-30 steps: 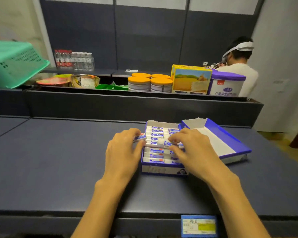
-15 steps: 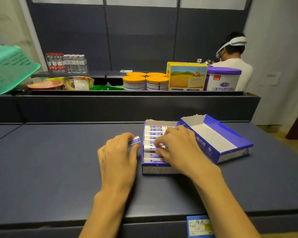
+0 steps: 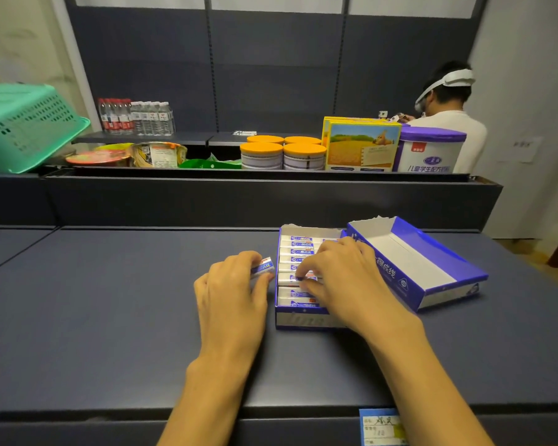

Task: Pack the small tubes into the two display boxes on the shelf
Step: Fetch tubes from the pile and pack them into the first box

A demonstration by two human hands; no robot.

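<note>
Already nearly full, the left display box (image 3: 303, 318) sits on the shelf (image 3: 110, 300) with the right hand (image 3: 342, 278) pinching a tube (image 3: 290, 278) into its row. Forcing it could buckle neighbours or shove the box. The left hand (image 3: 232, 294) grips a spare tube (image 3: 263, 266) just beside it. The empty display box (image 3: 432, 268) lies tilted, touching the first, crowding the right side.
</note>
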